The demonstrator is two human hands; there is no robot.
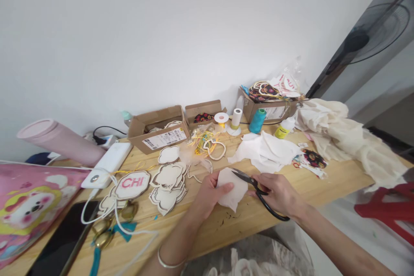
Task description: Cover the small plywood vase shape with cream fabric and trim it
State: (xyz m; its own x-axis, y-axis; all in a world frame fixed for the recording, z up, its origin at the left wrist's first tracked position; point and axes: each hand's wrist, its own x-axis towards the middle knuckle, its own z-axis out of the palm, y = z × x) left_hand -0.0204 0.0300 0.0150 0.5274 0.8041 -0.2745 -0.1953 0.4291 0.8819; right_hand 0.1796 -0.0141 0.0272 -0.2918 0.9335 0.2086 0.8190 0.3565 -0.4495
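Note:
Near the table's front edge, my left hand (210, 194) pinches a piece of white fabric (233, 196), thumb on top. My right hand (280, 192) grips black-handled scissors (270, 209), one handle loop hanging below the fingers. The scissor blades lie across the upper right part of the white piece; whether they are cutting into it I cannot tell. Behind my hands lies a larger crumpled white cloth (263, 151). Left of my left hand sit several stacked pale scalloped plaques (168, 183), and beside them a plaque with pink "CHI" lettering (132, 184).
Cardboard boxes (158, 131) line the wall, with a teal thread cone (257, 121) and a yellow-labelled bottle (284, 128) among them. Cream fabric (349, 138) drapes over the right edge. A phone (63, 241), a power bank (108, 161) and a pink tumbler (61, 142) occupy the left.

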